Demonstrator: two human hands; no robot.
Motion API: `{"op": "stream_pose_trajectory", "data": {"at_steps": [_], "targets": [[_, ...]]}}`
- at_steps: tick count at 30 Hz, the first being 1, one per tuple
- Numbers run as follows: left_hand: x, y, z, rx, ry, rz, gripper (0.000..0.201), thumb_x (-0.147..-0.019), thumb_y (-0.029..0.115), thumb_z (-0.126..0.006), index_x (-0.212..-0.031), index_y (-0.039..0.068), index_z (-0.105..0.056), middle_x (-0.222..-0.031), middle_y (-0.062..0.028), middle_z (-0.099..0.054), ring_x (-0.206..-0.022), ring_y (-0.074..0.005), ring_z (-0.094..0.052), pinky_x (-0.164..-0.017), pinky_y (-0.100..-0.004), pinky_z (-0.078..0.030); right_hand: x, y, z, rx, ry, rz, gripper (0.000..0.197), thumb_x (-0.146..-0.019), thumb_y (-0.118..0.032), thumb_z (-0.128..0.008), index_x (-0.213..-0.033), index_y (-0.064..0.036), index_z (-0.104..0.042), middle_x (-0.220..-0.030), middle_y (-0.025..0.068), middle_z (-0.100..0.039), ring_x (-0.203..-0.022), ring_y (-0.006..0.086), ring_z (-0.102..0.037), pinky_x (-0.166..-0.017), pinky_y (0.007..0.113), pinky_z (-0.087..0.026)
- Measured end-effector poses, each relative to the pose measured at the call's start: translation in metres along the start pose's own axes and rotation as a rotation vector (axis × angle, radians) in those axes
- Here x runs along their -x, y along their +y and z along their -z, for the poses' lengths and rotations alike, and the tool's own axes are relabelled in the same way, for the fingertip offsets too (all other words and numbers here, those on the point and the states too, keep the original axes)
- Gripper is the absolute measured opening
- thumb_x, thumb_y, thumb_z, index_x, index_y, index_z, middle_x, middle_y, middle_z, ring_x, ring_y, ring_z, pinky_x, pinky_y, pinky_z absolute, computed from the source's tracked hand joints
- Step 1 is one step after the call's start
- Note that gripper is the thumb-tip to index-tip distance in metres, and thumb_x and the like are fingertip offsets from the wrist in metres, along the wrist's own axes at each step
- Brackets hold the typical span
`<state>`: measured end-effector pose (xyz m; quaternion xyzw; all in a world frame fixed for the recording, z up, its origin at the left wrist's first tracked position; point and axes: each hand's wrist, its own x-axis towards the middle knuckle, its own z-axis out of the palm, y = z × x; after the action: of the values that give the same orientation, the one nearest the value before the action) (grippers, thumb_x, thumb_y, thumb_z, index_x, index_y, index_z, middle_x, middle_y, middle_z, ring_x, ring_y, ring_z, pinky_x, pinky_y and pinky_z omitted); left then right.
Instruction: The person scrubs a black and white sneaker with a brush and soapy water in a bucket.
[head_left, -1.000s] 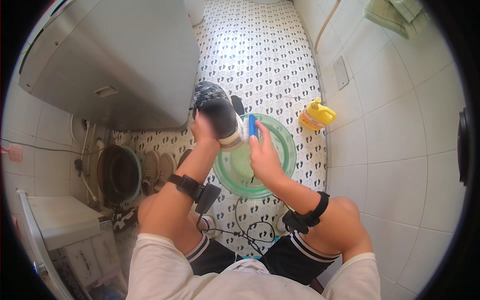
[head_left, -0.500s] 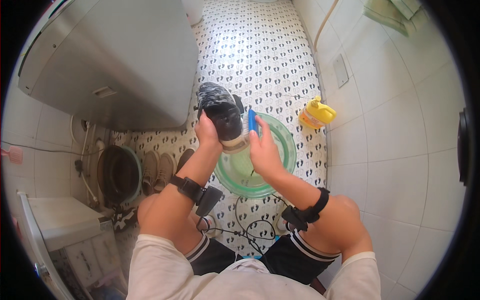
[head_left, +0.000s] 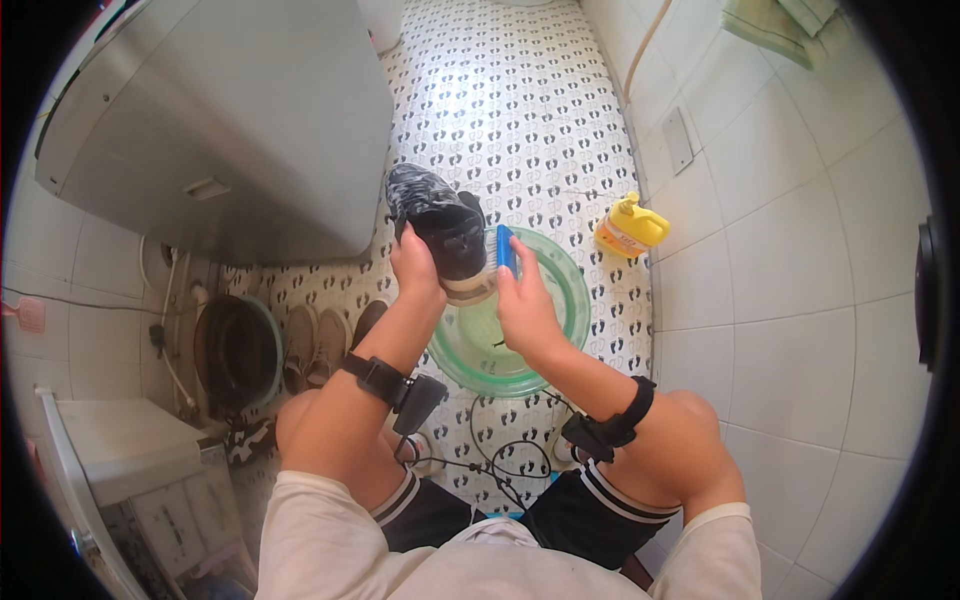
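Shoe (head_left: 460, 245) held tilted over left side of green basin (head_left: 574, 295); left hand (head_left: 414, 265) has it, fingers mostly hidden; right hand's (head_left: 526, 305) fingers pinch blue brush (head_left: 506, 250), bristles against pale sole edge; best: brace heel, keep bristles flat, strokes short; vs half a second ago: toe slightly further left, brush contact about same.

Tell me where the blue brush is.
In the head view, the blue brush is near the middle, held in the right hand over the green basin, just right of the shoe.
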<state>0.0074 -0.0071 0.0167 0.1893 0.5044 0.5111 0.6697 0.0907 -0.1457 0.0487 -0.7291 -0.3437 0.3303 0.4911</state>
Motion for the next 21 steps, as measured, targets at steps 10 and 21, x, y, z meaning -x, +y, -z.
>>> {"op": "stream_pose_trajectory", "data": {"at_steps": [10,21], "targets": [[0.009,0.001,0.002,-0.027,-0.048,0.045,0.041,-0.106,0.027,-0.043,-0.134,-0.002,-0.053,-0.127,-0.0124,-0.063,-0.11,-0.025,-0.066,-0.095,-0.0386,-0.054,-0.001,0.003,0.004,0.017,-0.038,-0.088,0.053,-0.103,-0.023,-0.047,-0.152,-0.0092,-0.033,-0.088,0.0151,-0.067,-0.074,0.0223,-0.064,-0.071,0.039,-0.051],[-0.015,0.005,0.013,0.038,-0.037,0.084,0.041,-0.105,0.027,-0.044,-0.131,-0.003,-0.056,-0.125,-0.0126,-0.064,-0.107,-0.0242,-0.067,-0.092,-0.0372,-0.056,0.028,-0.012,-0.002,-0.162,-0.143,-0.091,0.052,-0.104,-0.024,-0.046,-0.153,-0.0113,-0.032,-0.088,0.0115,-0.066,-0.071,0.018,-0.061,-0.068,0.037,-0.049]]}}
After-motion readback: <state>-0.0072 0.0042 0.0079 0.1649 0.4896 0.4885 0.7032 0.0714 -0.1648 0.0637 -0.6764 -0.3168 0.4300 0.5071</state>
